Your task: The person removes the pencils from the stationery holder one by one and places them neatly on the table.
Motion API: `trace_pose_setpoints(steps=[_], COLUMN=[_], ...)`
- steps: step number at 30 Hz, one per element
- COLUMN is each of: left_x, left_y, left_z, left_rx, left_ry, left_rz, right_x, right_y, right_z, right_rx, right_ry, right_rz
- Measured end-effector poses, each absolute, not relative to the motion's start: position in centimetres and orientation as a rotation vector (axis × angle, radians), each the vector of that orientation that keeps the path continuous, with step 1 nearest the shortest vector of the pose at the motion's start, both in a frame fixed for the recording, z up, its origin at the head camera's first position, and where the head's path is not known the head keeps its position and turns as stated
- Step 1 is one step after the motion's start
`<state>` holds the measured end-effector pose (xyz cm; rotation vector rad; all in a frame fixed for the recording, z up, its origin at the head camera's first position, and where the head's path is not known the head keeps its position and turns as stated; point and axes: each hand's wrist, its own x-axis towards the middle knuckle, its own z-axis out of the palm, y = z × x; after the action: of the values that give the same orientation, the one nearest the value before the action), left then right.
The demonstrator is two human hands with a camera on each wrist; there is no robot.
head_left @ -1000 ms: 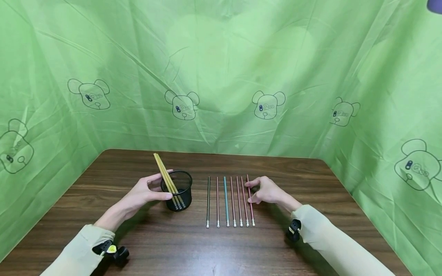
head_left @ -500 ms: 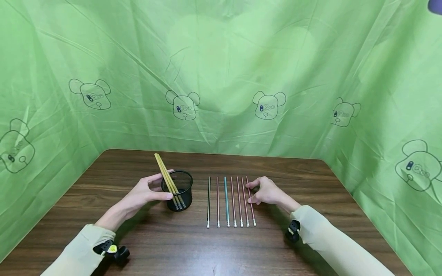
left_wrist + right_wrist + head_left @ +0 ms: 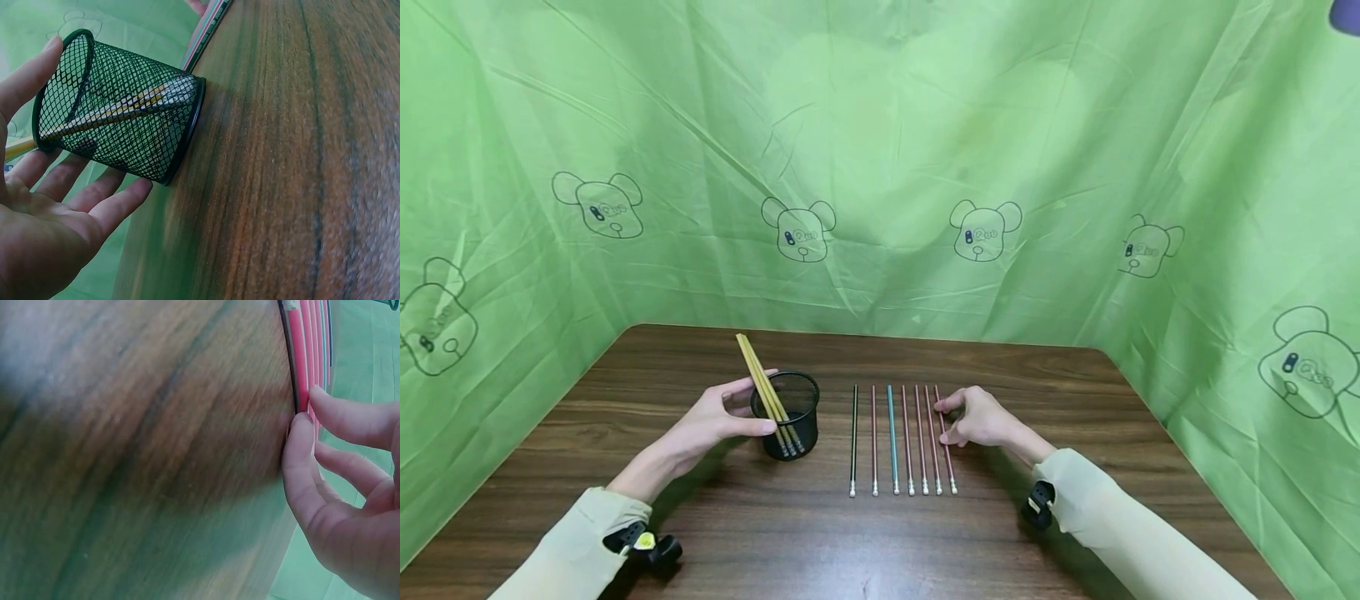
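Head: left hand (image 3: 713,415), fingers holding mesh cup (image 3: 808,427) at nine o'clock of pencil row (image 3: 907,440); right hand (image 3: 981,419) at three, fingers narrowed on outermost red pencil (image 3: 950,467) | Left wrist: thumb at rim; steady grip should prevent tipping | Right wrist: thumb and finger pinch that pencil; best kept light, off neighbours

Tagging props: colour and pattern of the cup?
The cup is black diamond-patterned mesh, clearest in the left wrist view.

In the head view we see the green cloth (image 3: 895,125) brightly lit, soft shadows and a pale glare on the tabletop (image 3: 865,567), while both wrist views look dimmer, softer and green-tinted.
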<state>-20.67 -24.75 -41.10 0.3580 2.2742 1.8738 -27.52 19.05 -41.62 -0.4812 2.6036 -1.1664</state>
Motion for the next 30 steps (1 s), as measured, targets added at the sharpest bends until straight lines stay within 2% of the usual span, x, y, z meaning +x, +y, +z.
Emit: trace_pose_setpoints(steps=[30], left_x=[-20.74], left_y=[-24.69], left_z=[-41.21], left_rx=[0.363], left_ry=[2.263], left_rz=[1.891], right_x=[-27.23], right_y=[19.12], right_z=[-41.81], right_rx=[-0.52], right_ry=[2.61], right_rz=[-1.171])
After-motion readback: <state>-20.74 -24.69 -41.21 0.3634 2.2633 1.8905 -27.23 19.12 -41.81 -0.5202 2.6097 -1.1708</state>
